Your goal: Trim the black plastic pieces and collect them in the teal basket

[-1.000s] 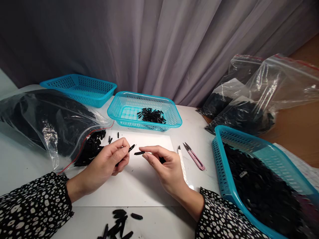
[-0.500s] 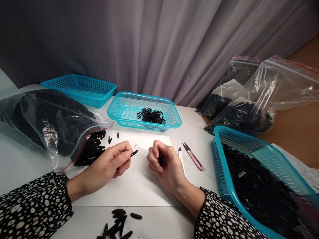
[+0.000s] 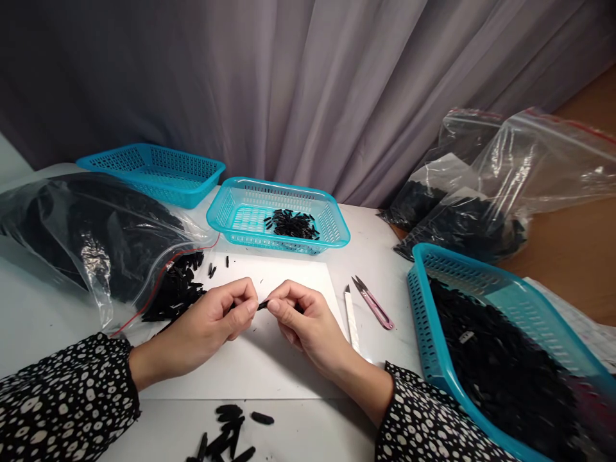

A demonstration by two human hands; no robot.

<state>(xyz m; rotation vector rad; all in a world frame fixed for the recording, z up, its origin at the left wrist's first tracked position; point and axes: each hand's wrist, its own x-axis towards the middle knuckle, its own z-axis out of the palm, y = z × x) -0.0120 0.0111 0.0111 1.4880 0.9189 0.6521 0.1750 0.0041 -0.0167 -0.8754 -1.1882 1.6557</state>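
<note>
Over the white paper sheet (image 3: 269, 372), both hands meet at one small black elongated piece (image 3: 262, 305). Its left end sits in the closed finger and thumb of my left hand (image 3: 219, 314). My right hand (image 3: 308, 321) pinches its right end. More black shows under the curled fingers of both hands, too hidden to make out. Left of my left hand, a pile of similar black pieces (image 3: 176, 289) spills from the mouth of a clear zip bag (image 3: 96, 237). Right of my right hand lie a white-handled craft knife (image 3: 352, 321) and pink thread snips (image 3: 373, 303).
A blue basket (image 3: 279, 241) behind my hands holds some black pieces. Another blue basket (image 3: 183, 192) stands at the back left. The large blue basket (image 3: 436, 340) at right is full of black pieces. Filled zip bags (image 3: 510, 167) lie behind it. Loose pieces (image 3: 231, 433) lie near the front.
My right hand has moved left and turned, and its fingers now pinch the free end of the black piece in my left hand. My left hand has barely moved.
</note>
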